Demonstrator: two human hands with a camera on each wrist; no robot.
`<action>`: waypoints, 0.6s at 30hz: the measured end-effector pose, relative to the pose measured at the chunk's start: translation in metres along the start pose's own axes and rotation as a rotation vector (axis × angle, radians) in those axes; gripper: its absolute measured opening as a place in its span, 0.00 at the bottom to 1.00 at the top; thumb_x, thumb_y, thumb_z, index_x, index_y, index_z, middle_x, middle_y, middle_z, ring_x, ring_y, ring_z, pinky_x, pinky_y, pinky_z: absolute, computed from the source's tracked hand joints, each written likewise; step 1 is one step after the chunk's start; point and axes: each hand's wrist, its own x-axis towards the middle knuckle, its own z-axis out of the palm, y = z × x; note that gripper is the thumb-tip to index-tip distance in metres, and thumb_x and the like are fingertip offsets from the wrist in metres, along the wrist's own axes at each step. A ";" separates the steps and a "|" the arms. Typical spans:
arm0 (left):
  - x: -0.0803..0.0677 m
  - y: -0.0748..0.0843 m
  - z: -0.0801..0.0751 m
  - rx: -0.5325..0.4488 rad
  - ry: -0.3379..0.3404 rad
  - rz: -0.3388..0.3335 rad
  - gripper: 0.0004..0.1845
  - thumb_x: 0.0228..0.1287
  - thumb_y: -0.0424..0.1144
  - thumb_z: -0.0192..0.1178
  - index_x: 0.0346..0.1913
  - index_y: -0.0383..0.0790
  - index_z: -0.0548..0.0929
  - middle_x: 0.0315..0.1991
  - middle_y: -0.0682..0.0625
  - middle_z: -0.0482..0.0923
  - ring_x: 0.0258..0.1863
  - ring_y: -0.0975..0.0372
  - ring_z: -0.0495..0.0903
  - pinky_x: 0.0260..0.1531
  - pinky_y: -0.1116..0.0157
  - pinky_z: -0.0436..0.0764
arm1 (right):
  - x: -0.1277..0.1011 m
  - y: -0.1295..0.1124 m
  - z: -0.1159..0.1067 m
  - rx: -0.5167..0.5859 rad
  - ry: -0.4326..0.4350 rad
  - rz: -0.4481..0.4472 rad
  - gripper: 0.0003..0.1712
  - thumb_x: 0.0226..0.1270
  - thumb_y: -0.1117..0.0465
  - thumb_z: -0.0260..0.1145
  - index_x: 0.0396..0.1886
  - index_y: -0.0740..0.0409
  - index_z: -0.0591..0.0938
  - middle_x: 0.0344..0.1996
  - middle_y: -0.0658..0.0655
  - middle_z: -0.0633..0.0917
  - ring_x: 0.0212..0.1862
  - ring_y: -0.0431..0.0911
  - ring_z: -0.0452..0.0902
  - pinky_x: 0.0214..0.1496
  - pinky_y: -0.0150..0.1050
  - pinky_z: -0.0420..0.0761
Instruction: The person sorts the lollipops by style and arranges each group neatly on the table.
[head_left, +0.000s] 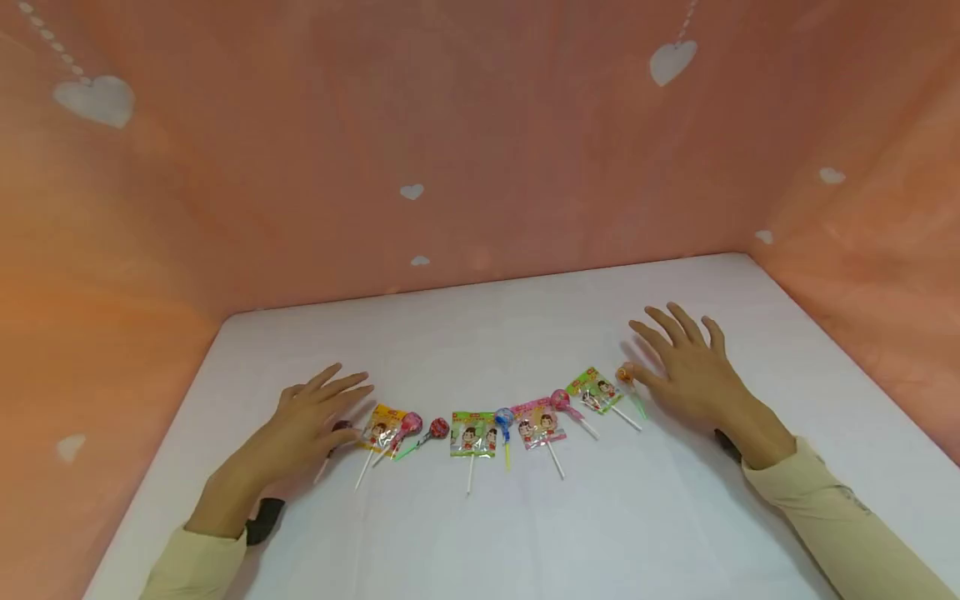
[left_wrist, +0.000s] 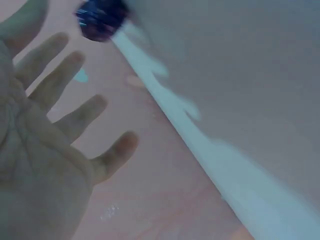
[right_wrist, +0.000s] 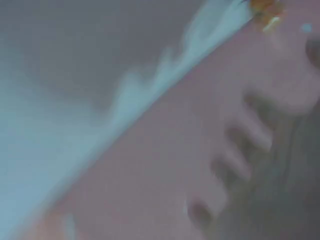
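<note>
Looking down at the white table [head_left: 465, 533], nearest me are two cream sleeves, and both hands are flat and spread, grasping nothing. Between them runs a shallow arc of sweets, sticks pointing toward six o'clock. The left hand [head_left: 311, 425] rests at nine o'clock of the row, its thumb just beside a dark purple lollipop [head_left: 341, 427]; then come a yellow packet [head_left: 384, 427], a pink lollipop [head_left: 410, 423], a red one [head_left: 438, 428], a green packet [head_left: 472, 433], a blue lollipop [head_left: 505, 417], a pink packet [head_left: 538, 422]. Farther along sits another green packet [head_left: 595, 389], and the right hand [head_left: 686, 367], at three o'clock, has its thumb touching an orange lollipop [head_left: 626, 375]. I'd judge the lining-up all but finished, with only the end pieces left to nudge.
</note>
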 end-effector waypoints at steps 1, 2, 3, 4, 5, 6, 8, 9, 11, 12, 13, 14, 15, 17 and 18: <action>0.000 0.002 0.000 -0.019 -0.017 0.006 0.34 0.61 0.49 0.67 0.71 0.47 0.72 0.73 0.47 0.67 0.76 0.41 0.53 0.61 0.36 0.57 | 0.000 -0.006 0.000 0.014 -0.002 -0.014 0.38 0.72 0.40 0.57 0.76 0.50 0.63 0.77 0.60 0.58 0.79 0.61 0.43 0.71 0.69 0.43; 0.001 0.003 -0.001 -0.041 -0.032 0.009 0.34 0.60 0.48 0.68 0.70 0.47 0.73 0.73 0.47 0.68 0.76 0.41 0.54 0.62 0.36 0.57 | 0.002 -0.013 -0.001 0.025 -0.002 -0.028 0.38 0.72 0.41 0.58 0.75 0.50 0.64 0.77 0.60 0.58 0.79 0.61 0.44 0.71 0.68 0.44; 0.001 0.004 -0.001 -0.064 -0.044 0.012 0.34 0.60 0.47 0.68 0.70 0.46 0.73 0.72 0.46 0.69 0.76 0.42 0.55 0.62 0.37 0.57 | 0.003 -0.021 -0.002 0.042 -0.001 -0.044 0.38 0.71 0.42 0.59 0.75 0.50 0.64 0.76 0.60 0.59 0.79 0.61 0.44 0.71 0.68 0.45; 0.002 0.006 -0.001 -0.085 -0.058 0.009 0.34 0.60 0.47 0.69 0.70 0.46 0.73 0.71 0.46 0.70 0.75 0.42 0.57 0.63 0.37 0.58 | 0.005 -0.029 -0.004 0.058 -0.002 -0.062 0.37 0.71 0.43 0.60 0.75 0.51 0.65 0.76 0.60 0.60 0.79 0.61 0.45 0.72 0.67 0.46; 0.003 0.007 -0.001 -0.102 -0.072 0.007 0.33 0.60 0.45 0.69 0.69 0.45 0.74 0.70 0.45 0.71 0.74 0.42 0.59 0.64 0.36 0.58 | 0.007 -0.039 -0.005 0.070 0.001 -0.087 0.37 0.71 0.44 0.61 0.74 0.52 0.65 0.76 0.60 0.61 0.78 0.61 0.47 0.72 0.67 0.47; 0.004 0.008 -0.002 -0.108 -0.084 0.013 0.32 0.60 0.45 0.69 0.68 0.44 0.75 0.69 0.44 0.72 0.73 0.41 0.61 0.64 0.36 0.59 | 0.008 -0.049 -0.006 0.082 0.002 -0.115 0.36 0.70 0.45 0.62 0.74 0.52 0.66 0.75 0.60 0.62 0.78 0.61 0.48 0.72 0.66 0.48; 0.006 0.009 -0.002 -0.130 -0.103 0.020 0.31 0.60 0.44 0.69 0.67 0.44 0.76 0.67 0.43 0.74 0.71 0.41 0.65 0.64 0.35 0.61 | 0.011 -0.071 -0.007 0.109 0.008 -0.175 0.36 0.69 0.46 0.64 0.73 0.53 0.68 0.74 0.59 0.65 0.78 0.60 0.51 0.72 0.64 0.51; 0.007 0.010 -0.002 -0.137 -0.114 0.022 0.30 0.60 0.44 0.69 0.67 0.45 0.76 0.66 0.43 0.75 0.70 0.41 0.67 0.64 0.35 0.62 | 0.011 -0.082 -0.007 0.127 0.000 -0.205 0.36 0.68 0.46 0.65 0.72 0.53 0.69 0.74 0.59 0.66 0.78 0.59 0.52 0.73 0.63 0.53; 0.009 0.011 -0.001 -0.146 -0.136 0.036 0.30 0.59 0.43 0.70 0.66 0.46 0.77 0.64 0.43 0.77 0.68 0.42 0.70 0.64 0.35 0.65 | 0.011 -0.103 -0.005 0.146 -0.030 -0.267 0.35 0.67 0.45 0.65 0.71 0.53 0.71 0.72 0.57 0.68 0.77 0.58 0.56 0.73 0.61 0.57; 0.009 0.012 -0.001 -0.147 -0.149 0.042 0.30 0.59 0.43 0.71 0.65 0.47 0.77 0.64 0.44 0.77 0.67 0.43 0.70 0.63 0.35 0.65 | 0.011 -0.112 -0.003 0.157 -0.055 -0.290 0.35 0.67 0.45 0.66 0.70 0.52 0.71 0.72 0.56 0.69 0.77 0.57 0.57 0.73 0.60 0.57; 0.010 0.013 -0.001 -0.153 -0.160 0.046 0.30 0.58 0.43 0.71 0.65 0.47 0.78 0.63 0.45 0.77 0.67 0.44 0.71 0.63 0.35 0.66 | 0.011 -0.121 -0.002 0.161 -0.077 -0.315 0.35 0.67 0.44 0.66 0.70 0.51 0.72 0.71 0.56 0.70 0.76 0.56 0.58 0.73 0.59 0.59; 0.010 0.013 -0.001 -0.154 -0.170 0.053 0.30 0.57 0.42 0.72 0.65 0.47 0.78 0.63 0.45 0.78 0.66 0.44 0.71 0.63 0.35 0.66 | 0.011 -0.129 0.000 0.162 -0.101 -0.340 0.34 0.68 0.45 0.65 0.70 0.51 0.72 0.71 0.55 0.71 0.76 0.55 0.59 0.73 0.59 0.60; 0.010 0.013 -0.002 -0.155 -0.178 0.058 0.31 0.57 0.42 0.72 0.64 0.46 0.78 0.63 0.46 0.78 0.66 0.44 0.72 0.62 0.35 0.66 | 0.011 -0.136 0.001 0.166 -0.127 -0.355 0.34 0.68 0.44 0.65 0.70 0.51 0.72 0.70 0.55 0.71 0.76 0.55 0.59 0.73 0.58 0.60; 0.011 0.014 -0.004 -0.157 -0.187 0.064 0.31 0.55 0.40 0.73 0.64 0.44 0.78 0.63 0.46 0.78 0.66 0.45 0.72 0.62 0.36 0.68 | 0.012 -0.149 0.003 0.179 -0.171 -0.375 0.34 0.68 0.44 0.64 0.70 0.50 0.72 0.70 0.54 0.72 0.76 0.54 0.60 0.74 0.57 0.60; 0.011 0.014 -0.006 -0.162 -0.188 0.062 0.32 0.55 0.40 0.73 0.64 0.44 0.78 0.63 0.46 0.78 0.66 0.45 0.72 0.62 0.35 0.67 | 0.012 -0.153 0.003 0.182 -0.190 -0.384 0.34 0.68 0.43 0.65 0.70 0.50 0.72 0.70 0.54 0.72 0.76 0.54 0.59 0.75 0.57 0.59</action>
